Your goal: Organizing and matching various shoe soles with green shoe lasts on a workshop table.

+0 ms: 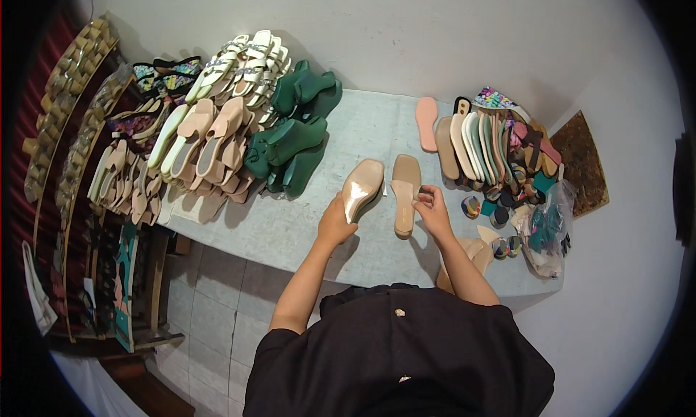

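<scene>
My left hand (pixel 336 223) is closed round the heel end of a glossy beige shoe piece (pixel 366 178) with a squared toe, tilted above the table. Whether this is a shoe last or a sandal, I cannot tell. Beside it, a tan insole (pixel 406 181) with a squared toe and small printing at its heel end points away from me. My right hand (pixel 431 212) pinches the insole's right edge between thumb and fingers. The two pieces are side by side with a narrow gap between them.
On the pale table (pixel 341 138), green shoe lasts (pixel 297 141) and stacked beige sandals (pixel 217 138) stand left. Several insoles (pixel 475 145), a pink sole (pixel 426 123) and a plastic bag (pixel 547 228) lie right. Racks of lasts (pixel 61 98) line the far left.
</scene>
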Demonstrator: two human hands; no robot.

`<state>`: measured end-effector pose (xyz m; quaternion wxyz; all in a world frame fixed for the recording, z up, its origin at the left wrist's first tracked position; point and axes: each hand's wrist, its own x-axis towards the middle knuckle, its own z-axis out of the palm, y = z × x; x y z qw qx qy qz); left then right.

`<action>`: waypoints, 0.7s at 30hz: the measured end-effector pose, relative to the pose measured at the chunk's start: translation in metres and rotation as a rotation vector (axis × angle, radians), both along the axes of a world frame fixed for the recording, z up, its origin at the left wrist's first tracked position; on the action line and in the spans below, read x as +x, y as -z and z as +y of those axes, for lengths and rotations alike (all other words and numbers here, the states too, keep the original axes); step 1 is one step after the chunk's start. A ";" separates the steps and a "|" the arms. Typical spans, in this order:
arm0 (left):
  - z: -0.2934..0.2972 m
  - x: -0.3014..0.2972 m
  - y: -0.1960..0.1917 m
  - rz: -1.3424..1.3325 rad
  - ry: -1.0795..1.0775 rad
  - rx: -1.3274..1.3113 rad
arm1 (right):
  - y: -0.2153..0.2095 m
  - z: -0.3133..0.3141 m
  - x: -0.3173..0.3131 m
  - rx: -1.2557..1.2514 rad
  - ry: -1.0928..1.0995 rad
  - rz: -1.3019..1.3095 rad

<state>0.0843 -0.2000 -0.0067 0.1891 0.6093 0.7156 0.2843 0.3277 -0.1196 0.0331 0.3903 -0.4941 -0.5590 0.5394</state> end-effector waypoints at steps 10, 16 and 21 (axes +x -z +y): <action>0.006 -0.005 0.017 -0.042 0.028 -0.148 | 0.014 -0.017 0.037 -0.103 0.161 0.023; 0.004 0.016 -0.015 0.155 -0.014 -0.109 | 0.022 -0.032 0.054 -0.160 0.237 -0.022; 0.009 0.051 -0.042 0.055 0.032 0.096 | 0.030 -0.034 0.080 -0.116 0.288 -0.009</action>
